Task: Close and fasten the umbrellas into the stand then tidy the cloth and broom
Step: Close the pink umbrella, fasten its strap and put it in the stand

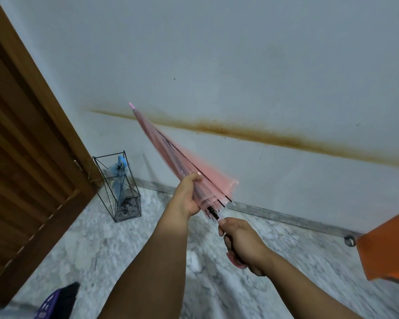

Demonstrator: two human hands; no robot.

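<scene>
Holding pink translucent umbrella [182,162] mid-air before stained wall [263,77], folded to slim cone, black ribs showing, tip up-left. Left hand [189,196] curls round loose canopy near rib ends. Right hand [242,242] clamps pink handle. Black wire stand [118,187], box-shaped, on marble floor [101,245] beside wooden door [28,157], holds blue umbrella [119,180].

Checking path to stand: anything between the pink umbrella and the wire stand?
Head view: only bare marble floor and wall between pink umbrella and wire stand.
</scene>
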